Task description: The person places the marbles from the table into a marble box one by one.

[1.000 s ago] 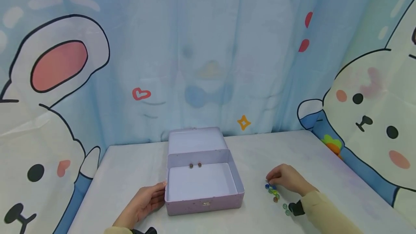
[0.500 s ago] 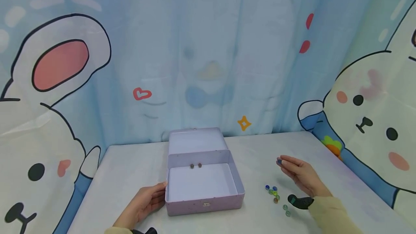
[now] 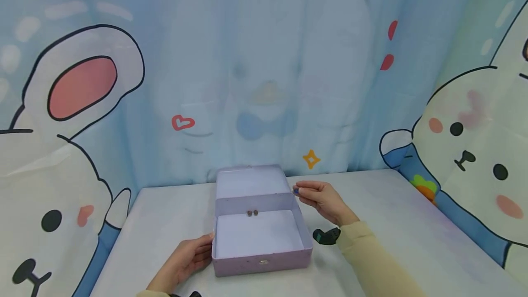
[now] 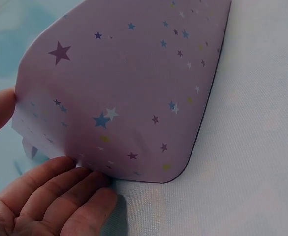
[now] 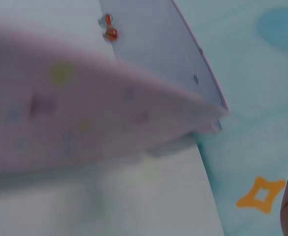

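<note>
An open purple tin box (image 3: 264, 266) with a star pattern stands on the table, its lid tilted back. Two brownish-orange marbles (image 5: 112, 34) lie inside by the back wall. At the box's left side, my left hand (image 3: 183, 260) rests its fingers on the outer wall; the left wrist view shows the thumb at the rim and the other fingers low on the wall. Between thumb and fingertips, my right hand (image 3: 323, 200) pinches a dark blue marble (image 3: 295, 191), right beside the box's back right corner. Only the edge of that hand shows in the right wrist view.
The raised lid (image 3: 251, 181) stands at the back of the box. A white cloth covers the table (image 3: 396, 223), and a printed curtain (image 3: 264, 58) hangs behind it. A black wrist device (image 3: 326, 236) sits at my right cuff.
My right hand has lifted a blue marble from the group on the right and carried it left to the box. The arm now hides the other loose marbles. My left hand has stayed put.
</note>
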### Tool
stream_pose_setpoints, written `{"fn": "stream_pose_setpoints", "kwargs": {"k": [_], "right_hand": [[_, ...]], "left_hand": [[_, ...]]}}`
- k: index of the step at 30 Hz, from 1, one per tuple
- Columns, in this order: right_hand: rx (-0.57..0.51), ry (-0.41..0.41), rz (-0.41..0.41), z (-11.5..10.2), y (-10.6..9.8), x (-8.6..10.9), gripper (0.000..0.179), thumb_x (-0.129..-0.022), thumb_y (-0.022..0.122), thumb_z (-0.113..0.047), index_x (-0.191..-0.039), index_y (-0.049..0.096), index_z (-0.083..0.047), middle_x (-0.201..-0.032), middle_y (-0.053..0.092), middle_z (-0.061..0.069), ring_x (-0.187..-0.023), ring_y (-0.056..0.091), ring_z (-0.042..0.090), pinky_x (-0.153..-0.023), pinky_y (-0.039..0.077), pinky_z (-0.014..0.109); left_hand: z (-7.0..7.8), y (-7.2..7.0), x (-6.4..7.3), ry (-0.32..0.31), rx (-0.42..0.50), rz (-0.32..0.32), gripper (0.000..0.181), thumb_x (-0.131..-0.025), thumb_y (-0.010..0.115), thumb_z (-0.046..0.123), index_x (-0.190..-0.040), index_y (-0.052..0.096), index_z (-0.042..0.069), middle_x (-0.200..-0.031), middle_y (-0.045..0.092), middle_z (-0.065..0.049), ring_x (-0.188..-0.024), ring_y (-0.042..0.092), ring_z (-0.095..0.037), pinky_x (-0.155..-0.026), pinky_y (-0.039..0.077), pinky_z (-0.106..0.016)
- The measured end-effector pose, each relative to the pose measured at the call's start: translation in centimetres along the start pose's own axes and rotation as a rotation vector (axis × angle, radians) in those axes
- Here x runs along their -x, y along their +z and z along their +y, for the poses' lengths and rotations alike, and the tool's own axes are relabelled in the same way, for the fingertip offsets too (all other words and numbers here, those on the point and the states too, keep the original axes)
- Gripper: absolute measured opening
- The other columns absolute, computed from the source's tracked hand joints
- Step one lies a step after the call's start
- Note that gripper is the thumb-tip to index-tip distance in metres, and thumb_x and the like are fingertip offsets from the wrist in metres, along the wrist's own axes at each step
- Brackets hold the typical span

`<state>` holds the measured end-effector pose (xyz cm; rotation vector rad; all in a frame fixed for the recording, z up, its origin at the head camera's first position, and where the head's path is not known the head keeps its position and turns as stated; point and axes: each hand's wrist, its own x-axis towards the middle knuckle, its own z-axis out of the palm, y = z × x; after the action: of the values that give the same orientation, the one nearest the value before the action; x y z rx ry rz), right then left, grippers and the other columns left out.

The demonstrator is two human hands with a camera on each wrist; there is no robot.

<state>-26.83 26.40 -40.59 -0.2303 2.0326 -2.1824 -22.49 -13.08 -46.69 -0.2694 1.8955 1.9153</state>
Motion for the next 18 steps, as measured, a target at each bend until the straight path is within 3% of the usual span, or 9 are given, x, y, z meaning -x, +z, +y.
{"fn": "stream_pose_setpoints", "kwargs": {"k": [4, 8, 13, 16, 18], "right_hand": [[0.233, 0.026, -0.060, -0.6, 2.2, -1.5, 0.045, -0.098, 0.069, -0.014, -0.136, 0.060, 0.008, -0.119, 0.075, 0.002, -0.106, 0.072, 0.007, -0.094, 0.060, 0.026], [0.598, 0.022, -0.167, -1.7, 5.3, -3.3, 0.030, -0.094, 0.074, -0.014, -0.118, 0.073, 0.004, -0.109, 0.078, 0.012, -0.095, 0.074, 0.015, -0.085, 0.064, 0.031], [1.019, 0.046, -0.250, -1.7, 9.7, -4.9, 0.007, -0.084, 0.081, -0.001, -0.091, 0.080, -0.003, -0.079, 0.077, 0.003, -0.067, 0.064, 0.010, -0.063, 0.056, 0.024], [1.214, 0.076, -0.274, -0.9, 11.8, -5.2, 0.009, -0.080, 0.084, 0.001, -0.083, 0.079, -0.006, -0.073, 0.072, -0.003, -0.065, 0.060, 0.009, -0.061, 0.054, 0.023], [1.288, 0.075, -0.285, -0.3, 12.7, -5.2, 0.012, -0.078, 0.084, 0.003, -0.079, 0.078, -0.007, -0.075, 0.071, -0.003, -0.067, 0.061, 0.010, -0.064, 0.055, 0.026]], "left_hand": [[-0.1, -0.2, -0.2, -0.002, -0.011, -0.021, 0.069, -0.099, 0.066, 0.037, -0.138, 0.050, -0.018, -0.137, 0.061, -0.032, -0.129, 0.061, -0.041, -0.111, 0.049, -0.053], [0.1, -0.1, -0.3, 0.000, -0.018, -0.012, 0.067, -0.099, 0.066, 0.036, -0.137, 0.052, -0.017, -0.135, 0.062, -0.031, -0.128, 0.062, -0.041, -0.111, 0.050, -0.053], [0.1, 0.0, -0.4, -0.006, -0.015, 0.010, 0.066, -0.098, 0.067, 0.036, -0.136, 0.053, -0.017, -0.134, 0.063, -0.031, -0.127, 0.063, -0.041, -0.110, 0.050, -0.053], [0.0, 0.1, -0.4, -0.006, -0.014, 0.011, 0.066, -0.099, 0.067, 0.035, -0.136, 0.053, -0.017, -0.134, 0.063, -0.032, -0.127, 0.062, -0.041, -0.111, 0.050, -0.054], [-0.1, 0.1, -0.4, -0.006, -0.012, 0.008, 0.065, -0.099, 0.066, 0.035, -0.136, 0.053, -0.017, -0.134, 0.063, -0.032, -0.127, 0.063, -0.041, -0.111, 0.050, -0.053]]}}
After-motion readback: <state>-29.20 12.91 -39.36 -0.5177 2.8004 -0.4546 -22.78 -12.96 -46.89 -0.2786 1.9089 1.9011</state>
